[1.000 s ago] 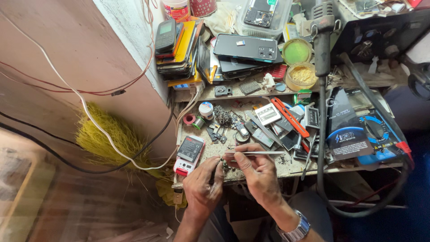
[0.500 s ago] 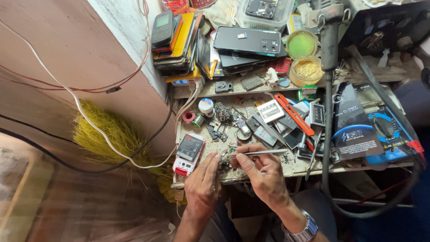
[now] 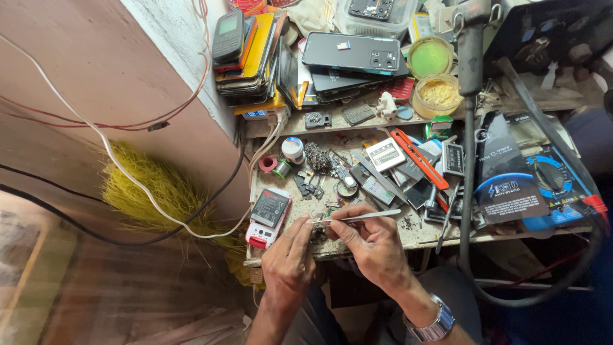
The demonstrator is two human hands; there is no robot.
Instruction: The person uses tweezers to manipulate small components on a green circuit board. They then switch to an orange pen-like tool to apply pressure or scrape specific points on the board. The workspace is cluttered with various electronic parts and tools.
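Note:
My right hand [image 3: 372,244] grips metal tweezers [image 3: 361,218] that lie almost level, tips pointing left. The tips meet a small dark part [image 3: 317,231] pinched under the fingertips of my left hand [image 3: 288,254] at the front edge of the workbench [image 3: 421,236]. A wristwatch sits on my right wrist. Just left of my left hand lies a small white and red phone with its battery showing [image 3: 269,217].
Stacks of phones [image 3: 246,54] and a dark smartphone [image 3: 353,52] fill the back shelf beside two round tubs [image 3: 437,94]. Solder spools [image 3: 292,149], loose parts, a red tool [image 3: 418,158], a multimeter [image 3: 555,185], a thick black hose [image 3: 468,211] and white and black cables [image 3: 147,204] crowd the bench. A yellow broom [image 3: 150,185] leans left.
The camera view has drawn closer to the bench. Both hands stay at the front edge, the tweezers still on the small part; little else has moved.

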